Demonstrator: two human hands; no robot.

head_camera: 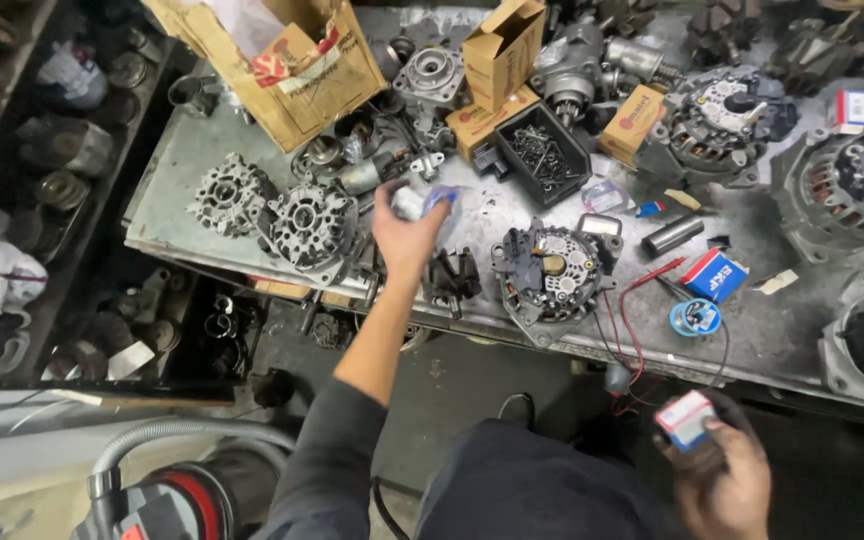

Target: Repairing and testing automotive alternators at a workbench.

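Seen from above, the left hand [407,235] reaches over a grey metal workbench [182,165], fingers closed around a small blurred white-and-blue packet [424,201] – held just above a black rotor [452,280]. The right hand [727,485], low near the lap, grips a small red, white and blue cardboard box [685,418] at its fingertips.

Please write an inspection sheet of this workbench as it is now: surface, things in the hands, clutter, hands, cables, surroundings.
Surface: grey metal bench, dirty and crowded.
Job's things: small blurred packet in the left hand; small red, white and blue box in the right hand.
Clutter: alternator, two alternator housings, black tray of screws, cardboard boxes, torn paper bag, black cylinder.
Hands: left raised over the bench edge; right low, off the bench.
Cables: red and black leads hang over the front edge.
Surroundings: shelves of parts at left; grey hose below.
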